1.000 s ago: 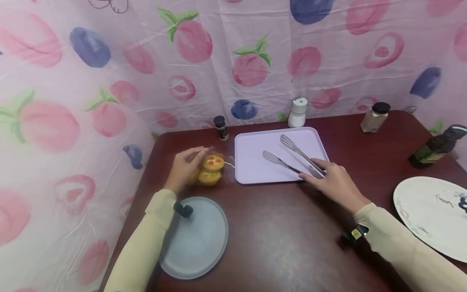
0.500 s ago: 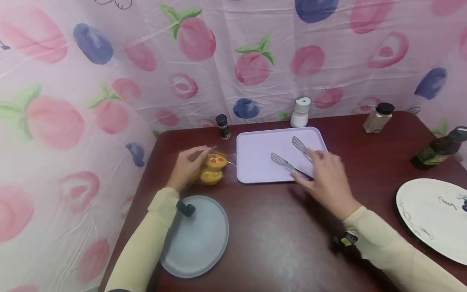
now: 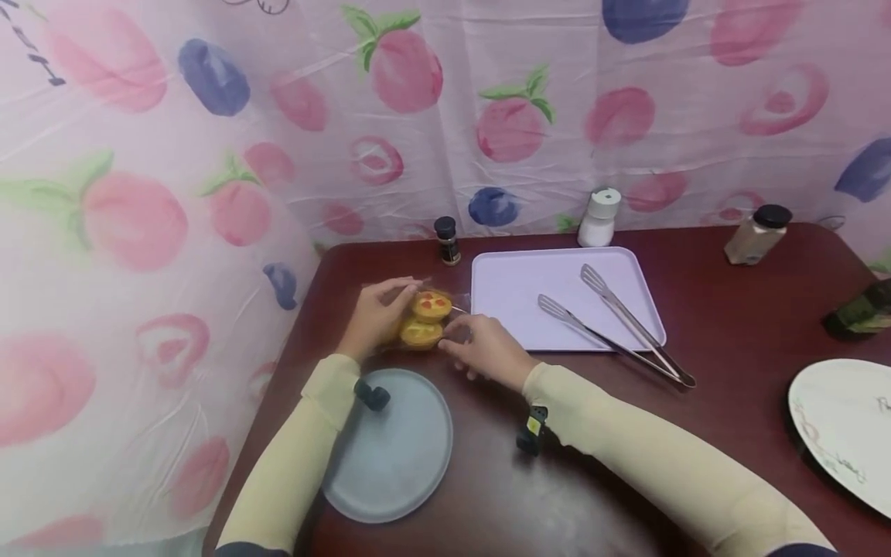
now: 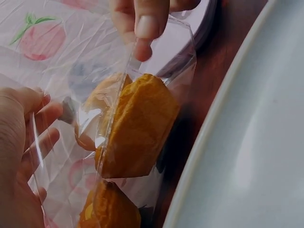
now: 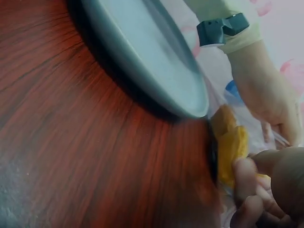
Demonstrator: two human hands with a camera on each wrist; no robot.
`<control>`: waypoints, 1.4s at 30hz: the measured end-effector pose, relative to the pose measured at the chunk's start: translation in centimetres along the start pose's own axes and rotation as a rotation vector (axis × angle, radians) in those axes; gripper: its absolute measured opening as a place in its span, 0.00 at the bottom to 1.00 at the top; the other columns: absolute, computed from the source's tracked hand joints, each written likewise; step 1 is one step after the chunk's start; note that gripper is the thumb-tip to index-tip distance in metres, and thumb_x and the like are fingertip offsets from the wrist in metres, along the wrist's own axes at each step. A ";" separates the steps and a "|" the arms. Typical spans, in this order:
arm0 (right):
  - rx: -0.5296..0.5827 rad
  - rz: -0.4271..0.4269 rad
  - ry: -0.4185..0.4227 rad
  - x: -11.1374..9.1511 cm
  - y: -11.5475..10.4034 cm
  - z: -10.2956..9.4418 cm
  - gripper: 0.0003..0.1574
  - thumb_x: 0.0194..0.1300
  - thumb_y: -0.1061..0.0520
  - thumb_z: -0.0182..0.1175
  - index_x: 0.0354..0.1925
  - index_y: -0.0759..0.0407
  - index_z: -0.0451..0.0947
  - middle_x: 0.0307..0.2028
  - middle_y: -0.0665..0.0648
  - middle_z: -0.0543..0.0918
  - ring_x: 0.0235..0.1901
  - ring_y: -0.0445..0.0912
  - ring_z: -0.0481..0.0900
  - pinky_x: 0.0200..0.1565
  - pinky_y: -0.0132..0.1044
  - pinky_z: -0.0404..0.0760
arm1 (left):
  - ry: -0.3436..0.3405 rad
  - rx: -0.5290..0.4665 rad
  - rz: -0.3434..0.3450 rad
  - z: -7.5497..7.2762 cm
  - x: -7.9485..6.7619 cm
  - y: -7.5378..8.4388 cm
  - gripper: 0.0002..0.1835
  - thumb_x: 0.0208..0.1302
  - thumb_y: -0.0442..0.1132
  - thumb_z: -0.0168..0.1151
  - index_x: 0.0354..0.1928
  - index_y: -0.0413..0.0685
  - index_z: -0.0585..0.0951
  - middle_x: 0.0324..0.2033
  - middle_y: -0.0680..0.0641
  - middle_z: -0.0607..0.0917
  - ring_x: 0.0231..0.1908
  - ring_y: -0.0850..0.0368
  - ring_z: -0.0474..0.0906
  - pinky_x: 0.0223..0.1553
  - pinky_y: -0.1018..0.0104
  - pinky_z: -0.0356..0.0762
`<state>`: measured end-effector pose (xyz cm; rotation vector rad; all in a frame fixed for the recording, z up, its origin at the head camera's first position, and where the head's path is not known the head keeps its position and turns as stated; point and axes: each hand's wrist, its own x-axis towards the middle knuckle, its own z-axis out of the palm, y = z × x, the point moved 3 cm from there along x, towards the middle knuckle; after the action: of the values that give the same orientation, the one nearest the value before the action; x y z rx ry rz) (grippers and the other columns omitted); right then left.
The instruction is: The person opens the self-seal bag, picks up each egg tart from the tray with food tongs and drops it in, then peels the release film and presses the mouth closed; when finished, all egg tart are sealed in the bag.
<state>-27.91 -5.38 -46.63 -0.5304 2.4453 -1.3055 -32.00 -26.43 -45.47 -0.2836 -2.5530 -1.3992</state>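
A clear plastic bag (image 4: 156, 61) holds several yellow tarts (image 3: 421, 333), one with red pieces on top, left of the lilac tray. My left hand (image 3: 378, 317) grips the bag on its left side. My right hand (image 3: 487, 350) pinches it at its right edge, next to the tarts. In the left wrist view, the right thumb and finger close on the bag's top film, while the left fingers lie along its other side. Metal tongs (image 3: 629, 313) with slotted ends lie across the tray (image 3: 501, 275), their joined end past its front right corner, touched by no hand.
A grey round plate (image 3: 397, 456) sits in front of the bag, under my left forearm. Behind stand a small black-capped jar (image 3: 448, 241), a white grinder (image 3: 599, 219) and another black-capped jar (image 3: 755, 237). A dark bottle (image 3: 859, 313) and a white plate (image 3: 845, 425) are on the right.
My right hand has let go of the tongs, leaving them on the tray, and moved left to the tart bag. The left hand stays at the bag. The head view has shifted slightly.
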 end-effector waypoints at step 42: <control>-0.337 -0.614 -0.080 -3.2 -10.4 -12.7 0.02 0.60 0.56 0.65 0.33 0.48 0.84 0.54 0.53 0.75 0.45 0.40 0.80 0.45 0.34 0.84 | -0.338 -0.375 -0.194 2.5 1.3 2.5 0.26 0.73 0.58 0.43 0.67 0.57 0.69 0.63 0.46 0.76 0.65 0.51 0.70 0.70 0.48 0.61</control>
<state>-28.91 -0.02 -30.81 -1.4802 2.5400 -1.0215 -32.81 -22.91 -44.35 -0.3671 -2.6114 -2.0660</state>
